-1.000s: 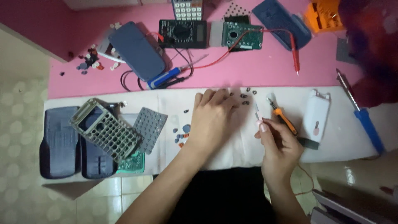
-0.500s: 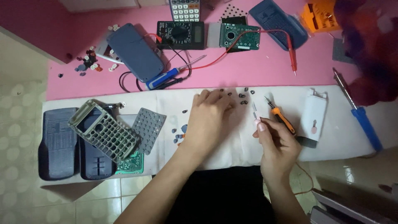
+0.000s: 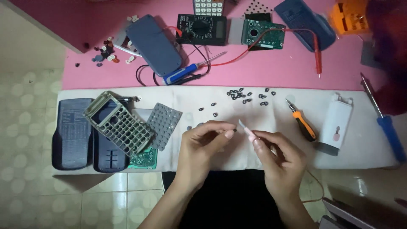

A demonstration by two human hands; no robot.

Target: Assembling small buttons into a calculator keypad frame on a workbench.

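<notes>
My left hand (image 3: 202, 144) hovers over the white cloth (image 3: 364, 140) with thumb and forefinger pinched on a tiny dark part, too small to identify. My right hand (image 3: 277, 159) holds a slim pale tool (image 3: 245, 127) whose tip points at the left fingertips. Several small black pieces (image 3: 243, 96) lie scattered on the cloth beyond both hands. To the left sit a grey calculator keypad frame (image 3: 118, 123), a grey rubber key mat (image 3: 163, 125) and a green circuit board (image 3: 144, 159).
Two dark calculator shells (image 3: 72, 133) lie far left. An orange-handled screwdriver (image 3: 303, 124) and a white case (image 3: 337, 123) lie right, a blue screwdriver (image 3: 388, 129) beyond. On the pink table stand a multimeter (image 3: 201, 29) with red probe (image 3: 316, 53), another circuit board (image 3: 263, 33) and loose keys (image 3: 106, 55).
My left hand has lifted off the black pieces and drawn back toward me, now pinching something. My right hand has moved left so the tool tip meets the left fingertips.
</notes>
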